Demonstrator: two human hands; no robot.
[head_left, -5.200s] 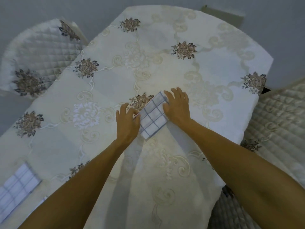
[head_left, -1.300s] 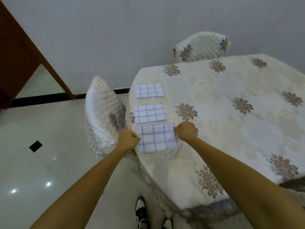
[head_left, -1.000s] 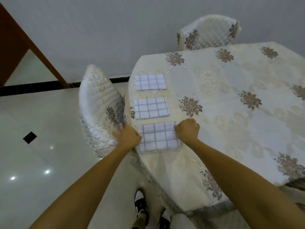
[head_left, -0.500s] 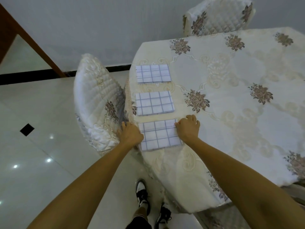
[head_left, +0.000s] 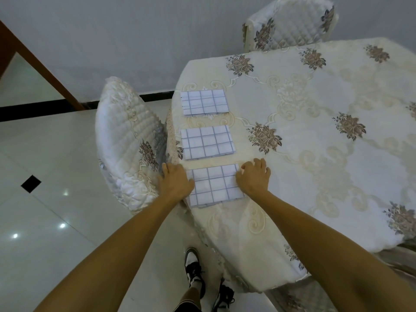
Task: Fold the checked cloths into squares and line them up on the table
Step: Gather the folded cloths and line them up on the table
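Three folded white cloths with a blue check lie in a row along the table's left edge. The far cloth (head_left: 204, 102) and the middle cloth (head_left: 207, 142) lie flat by themselves. The near cloth (head_left: 215, 185) sits between my hands. My left hand (head_left: 176, 184) rests flat on its left edge with fingers spread, partly over the table's rim. My right hand (head_left: 254, 179) lies flat on its right edge, fingers apart. Neither hand grips the cloth.
The table (head_left: 315, 140) wears a cream embroidered cover with brown flowers. A quilted chair (head_left: 128, 154) stands against the left edge beside the cloths. A second chair (head_left: 290, 23) is at the far end. My feet (head_left: 195, 271) are on the tiled floor.
My hands, fists on the near cloth's sides a second ago, have opened and now lie flat on its edges. The view has tilted down a little.
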